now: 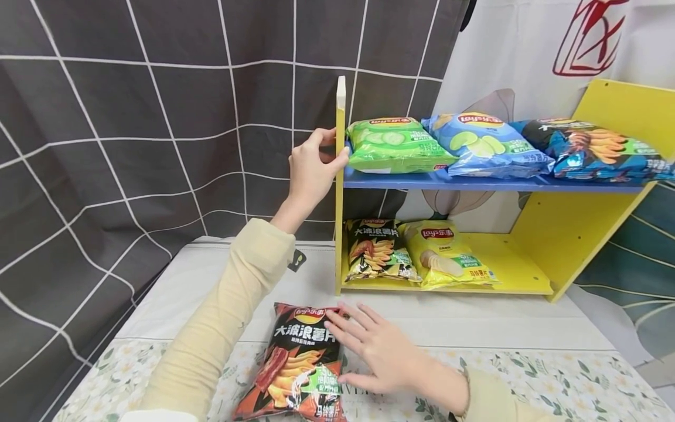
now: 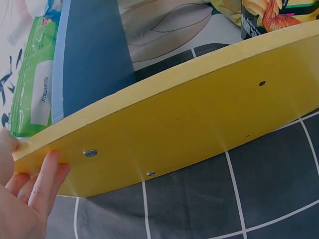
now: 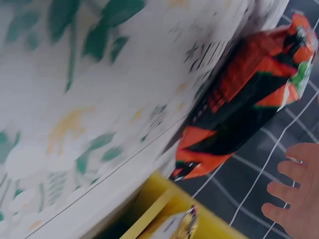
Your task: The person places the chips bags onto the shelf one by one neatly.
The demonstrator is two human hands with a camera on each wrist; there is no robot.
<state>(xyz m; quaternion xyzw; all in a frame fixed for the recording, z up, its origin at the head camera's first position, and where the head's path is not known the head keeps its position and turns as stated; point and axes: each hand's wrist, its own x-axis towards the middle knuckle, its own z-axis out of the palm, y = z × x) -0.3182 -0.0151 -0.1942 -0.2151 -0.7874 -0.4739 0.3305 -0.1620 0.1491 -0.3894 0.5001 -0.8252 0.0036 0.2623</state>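
My left hand (image 1: 312,171) holds the yellow left side panel (image 1: 340,234) of a small shelf, thumb at the front edge and fingers against the outer face. In the left wrist view those fingers (image 2: 46,181) lie on the panel near a screw. My right hand (image 1: 382,354) is spread, palm down, by the right edge of a red and black bag of potato chips (image 1: 300,363) lying on the table. From the right wrist view, the fingers (image 3: 284,191) look extended beside the bag; whether they touch it I cannot tell.
On the blue upper board (image 1: 401,180) lie a green chip bag (image 1: 395,146), a light blue one (image 1: 485,146) and a dark blue one (image 1: 601,149). Below stand a black chip bag (image 1: 377,249) and a yellow one (image 1: 445,252). A dark grid-patterned cloth (image 1: 158,117) hangs behind.
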